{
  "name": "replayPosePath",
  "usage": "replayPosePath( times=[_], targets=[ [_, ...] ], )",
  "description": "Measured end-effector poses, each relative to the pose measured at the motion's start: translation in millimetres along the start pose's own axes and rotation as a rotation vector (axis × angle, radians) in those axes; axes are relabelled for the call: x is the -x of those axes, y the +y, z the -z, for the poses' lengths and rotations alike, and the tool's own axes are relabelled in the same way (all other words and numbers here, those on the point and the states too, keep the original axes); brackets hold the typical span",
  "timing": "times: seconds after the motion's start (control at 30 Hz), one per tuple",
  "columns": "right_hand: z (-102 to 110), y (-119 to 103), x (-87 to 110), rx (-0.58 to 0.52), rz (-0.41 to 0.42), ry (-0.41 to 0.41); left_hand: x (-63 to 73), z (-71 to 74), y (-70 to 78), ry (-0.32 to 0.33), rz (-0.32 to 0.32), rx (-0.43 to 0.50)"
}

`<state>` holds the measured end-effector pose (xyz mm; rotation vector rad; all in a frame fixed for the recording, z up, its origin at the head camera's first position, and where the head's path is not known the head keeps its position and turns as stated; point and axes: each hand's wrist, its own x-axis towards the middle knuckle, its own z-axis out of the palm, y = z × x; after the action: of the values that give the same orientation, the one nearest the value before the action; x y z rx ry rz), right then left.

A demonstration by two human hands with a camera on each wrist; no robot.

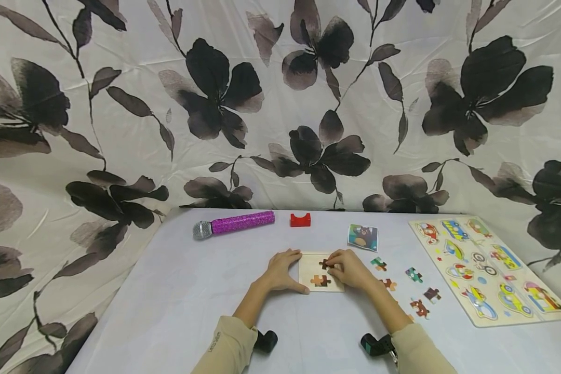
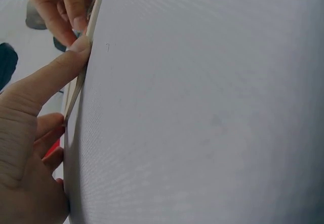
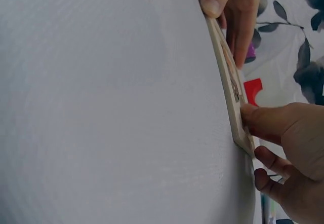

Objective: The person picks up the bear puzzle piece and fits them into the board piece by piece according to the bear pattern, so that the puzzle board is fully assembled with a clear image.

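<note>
A small wooden puzzle tray (image 1: 307, 261) lies flat at the middle of the table, with joined orange and brown pieces (image 1: 320, 281) in its lower part. My left hand (image 1: 279, 271) holds the tray's left side, thumb by the near corner and fingers at the far one. Over the tray's upper right, my right hand (image 1: 352, 270) pinches a dark brown jigsaw piece (image 1: 324, 264), partly covered by the fingers. In the right wrist view, the right thumb and fingers meet low over the tray edge (image 3: 223, 62).
Several loose jigsaw pieces (image 1: 419, 308) lie right of the tray. Behind them is a picture card (image 1: 362, 237). A large vehicle puzzle board (image 1: 488, 270) covers the table's right side. A purple microphone (image 1: 243, 222) and a red block (image 1: 300, 220) are at the back.
</note>
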<state>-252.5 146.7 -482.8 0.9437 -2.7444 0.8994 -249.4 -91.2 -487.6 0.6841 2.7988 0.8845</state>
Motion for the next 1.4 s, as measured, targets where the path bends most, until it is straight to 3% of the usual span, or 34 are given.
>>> replayPosePath(
  times=[0.2,0.43,0.63,0.77,1.0,1.17,1.4],
  targets=[
    [5.7,5.4,6.7,-0.092,-0.083,0.002,-0.2,-1.2,1.4,-0.006,0.003,-0.001],
    [8.5,10.3,11.8,-0.132,-0.119,0.018,-0.4,-2.5,2.6,-0.007,0.013,-0.005],
    [16.6,12.9,17.9,-0.170,-0.185,0.143,-0.8,-1.9,2.3,0.004,-0.001,-0.010],
    [33.6,20.0,28.3,-0.107,-0.275,0.201,-0.6,-0.9,2.3,0.004,0.000,-0.002],
    [60.5,33.8,51.3,0.034,-0.412,0.107,0.4,0.2,1.8,0.006,0.004,-0.001],
    [63.2,40.0,58.6,0.014,-0.485,0.043,1.6,1.8,2.7,0.012,0.002,0.007],
    [61.4,43.0,57.5,-0.106,-0.527,0.106,1.8,1.9,3.1,0.005,0.011,0.007]
  ],
)
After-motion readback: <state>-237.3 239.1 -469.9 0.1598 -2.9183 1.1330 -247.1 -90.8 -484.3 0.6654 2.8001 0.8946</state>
